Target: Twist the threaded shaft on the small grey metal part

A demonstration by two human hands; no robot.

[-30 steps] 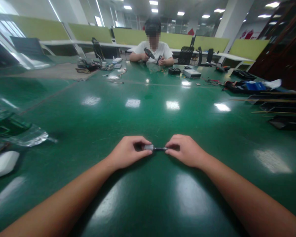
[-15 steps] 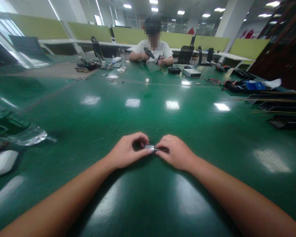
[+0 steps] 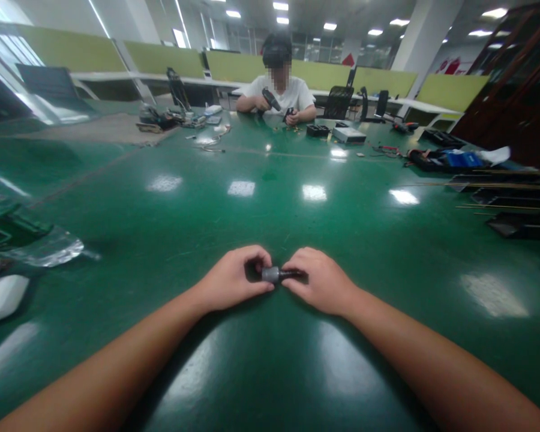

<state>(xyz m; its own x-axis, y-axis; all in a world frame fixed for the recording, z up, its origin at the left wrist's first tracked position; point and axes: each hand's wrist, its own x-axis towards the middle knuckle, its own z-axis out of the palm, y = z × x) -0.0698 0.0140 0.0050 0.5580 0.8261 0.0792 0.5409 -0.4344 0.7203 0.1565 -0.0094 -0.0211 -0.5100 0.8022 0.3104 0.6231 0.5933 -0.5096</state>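
Observation:
In front of me, low over the green table (image 3: pixel 270 222), both hands meet at a small part. Its left end is a short grey metal cylinder (image 3: pixel 270 275). From that, a thin dark rod (image 3: pixel 292 274), which looks threaded, runs right into my right hand. My left hand (image 3: pixel 234 276) is curled around the cylinder, index fingertip above and thumb below it. My right hand (image 3: pixel 317 279) pinches the rod between thumb and bent fingers, which partly hide it. Whether cylinder and rod are one piece, I cannot tell.
Across the table a person (image 3: pixel 276 90) holds a power drill (image 3: pixel 270 99) and a small dark part. At left lie a clear plastic bottle (image 3: pixel 58 246) and a white object (image 3: pixel 4 299). Black trays (image 3: pixel 522 225) and an open tool bag (image 3: pixel 459 159) stand at right.
My left thumb has slid down off the cylinder's side, so more of the cylinder shows and it looks a duller grey. My right hand has barely moved. The person opposite has lowered their head.

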